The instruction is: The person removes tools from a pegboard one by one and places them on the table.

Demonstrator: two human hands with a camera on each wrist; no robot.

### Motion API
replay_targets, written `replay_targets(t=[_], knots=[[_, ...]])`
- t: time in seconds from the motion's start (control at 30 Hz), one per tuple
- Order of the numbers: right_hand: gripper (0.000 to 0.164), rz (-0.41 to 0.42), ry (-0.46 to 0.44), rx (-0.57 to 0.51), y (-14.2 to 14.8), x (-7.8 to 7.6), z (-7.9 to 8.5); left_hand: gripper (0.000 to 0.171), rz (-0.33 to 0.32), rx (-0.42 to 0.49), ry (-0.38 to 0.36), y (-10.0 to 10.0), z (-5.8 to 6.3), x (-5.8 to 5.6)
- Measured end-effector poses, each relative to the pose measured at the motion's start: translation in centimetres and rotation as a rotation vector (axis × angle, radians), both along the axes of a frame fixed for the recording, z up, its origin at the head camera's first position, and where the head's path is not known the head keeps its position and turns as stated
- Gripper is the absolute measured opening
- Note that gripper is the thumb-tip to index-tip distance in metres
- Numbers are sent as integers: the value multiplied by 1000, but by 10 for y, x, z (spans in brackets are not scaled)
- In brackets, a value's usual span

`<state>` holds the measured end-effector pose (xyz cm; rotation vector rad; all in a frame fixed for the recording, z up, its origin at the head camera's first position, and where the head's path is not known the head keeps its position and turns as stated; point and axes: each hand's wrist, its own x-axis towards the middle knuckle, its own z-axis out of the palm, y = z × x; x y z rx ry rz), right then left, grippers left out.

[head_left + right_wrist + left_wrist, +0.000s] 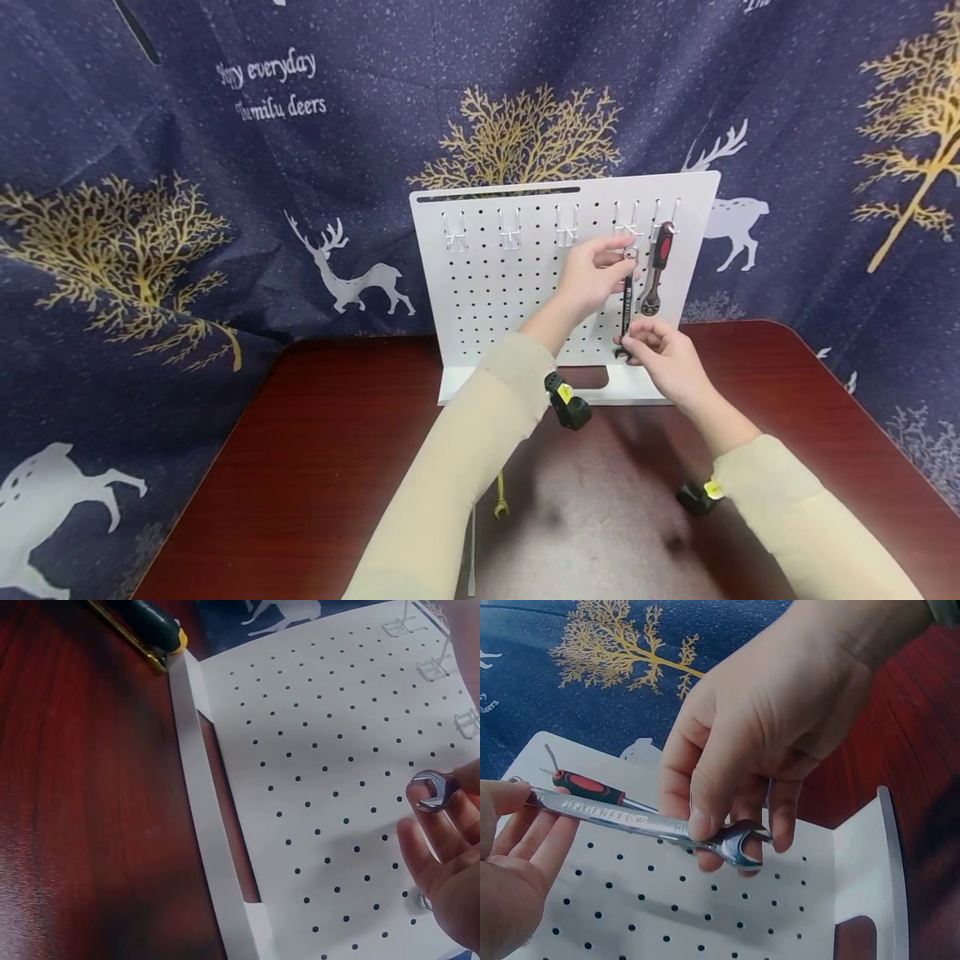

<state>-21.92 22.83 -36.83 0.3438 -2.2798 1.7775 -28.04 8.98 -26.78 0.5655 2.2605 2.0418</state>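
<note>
A chrome combination wrench (pixel 627 304) stands nearly upright in front of the white pegboard (pixel 510 292). My left hand (pixel 592 277) pinches it near its upper, ring end. Down at the open-ended jaw, my right hand (pixel 667 360) grips it between thumb and fingers. The left wrist view shows the wrench (pixel 622 816) spanning both hands, with the right thumb on the shaft beside the open end. Just right of the wrench, a ratchet with a red and black handle (pixel 663 247) hangs from a hook. Whether the ring end touches a hook is hidden.
More wire hooks (pixel 510 229) line the board's upper part. On the red-brown table (pixel 352 417), a yellow wrench (pixel 501 500) and a thin metal shaft (pixel 472 554) lie partly under the left sleeve. A dark handle with a yellow collar (pixel 157 626) lies near the board's base.
</note>
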Motion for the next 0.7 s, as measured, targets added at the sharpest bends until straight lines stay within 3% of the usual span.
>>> replay_targets(t=[0.2,0.4,0.7], knots=[[22,27,-3,59,-4,3,-7,34,-29,-4,4,-12,-10,1],[20,46,-16,120,-11,7,-14,34,-18,-8,-1,-23,-23,2],[21,84,-20,139,-23,12,-26,36,-22,-45,-16,-41,-42,6]])
